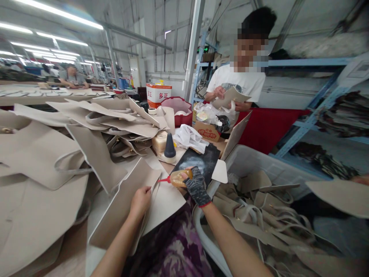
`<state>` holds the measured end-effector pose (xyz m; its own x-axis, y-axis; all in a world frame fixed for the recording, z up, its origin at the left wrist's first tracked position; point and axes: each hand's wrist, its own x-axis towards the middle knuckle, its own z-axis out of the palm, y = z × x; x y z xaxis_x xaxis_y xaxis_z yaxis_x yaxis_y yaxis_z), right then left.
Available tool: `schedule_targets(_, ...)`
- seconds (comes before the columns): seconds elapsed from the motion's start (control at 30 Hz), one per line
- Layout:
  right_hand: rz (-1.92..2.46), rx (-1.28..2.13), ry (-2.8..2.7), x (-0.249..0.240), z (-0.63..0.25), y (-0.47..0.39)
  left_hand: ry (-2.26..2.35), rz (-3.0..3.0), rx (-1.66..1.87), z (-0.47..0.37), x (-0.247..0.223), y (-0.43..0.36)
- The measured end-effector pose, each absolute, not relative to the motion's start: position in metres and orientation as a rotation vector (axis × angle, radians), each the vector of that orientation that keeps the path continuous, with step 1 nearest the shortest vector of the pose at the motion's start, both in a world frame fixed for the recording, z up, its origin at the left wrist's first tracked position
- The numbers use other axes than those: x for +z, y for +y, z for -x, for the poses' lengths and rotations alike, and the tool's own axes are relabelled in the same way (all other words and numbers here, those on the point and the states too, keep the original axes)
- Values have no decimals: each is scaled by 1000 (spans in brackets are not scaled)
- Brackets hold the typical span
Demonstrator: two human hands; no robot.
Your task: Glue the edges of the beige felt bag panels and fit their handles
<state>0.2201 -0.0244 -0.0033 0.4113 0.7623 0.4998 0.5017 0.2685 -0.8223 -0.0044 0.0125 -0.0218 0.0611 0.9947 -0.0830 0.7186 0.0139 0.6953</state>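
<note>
My left hand (141, 202) is closed on the edge of a beige panel (121, 204), which stands tilted over other beige sheets (170, 194). In my right hand (198, 186), which wears a grey fingerless glove with a red cuff, is a squeeze bottle (181, 178) of amber liquid. The bottle lies nearly level, its red nozzle (165, 179) pointing left at the panel's upper right edge. Whether the nozzle touches the panel I cannot tell. Behind the bottle lies a black board (198, 161) with whitish smears.
Beige bag pieces (115, 119) are heaped at the left. A dark cone-topped container (170, 148) stands behind the bottle. At the right is a clear plastic bin (253, 156) full of bag parts. A person in a white shirt (248, 82) stands across, holding a beige piece.
</note>
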Motion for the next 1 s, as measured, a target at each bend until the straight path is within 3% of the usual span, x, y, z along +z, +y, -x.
schedule_targets(0.23, 1407, 49, -1408, 2, -225, -9, 1709, -1775, 626, 3, -22, 11)
schedule_targets(1.0, 1395, 164, -1479, 6, -234, -13, 1735, -1770, 616, -2, -22, 10)
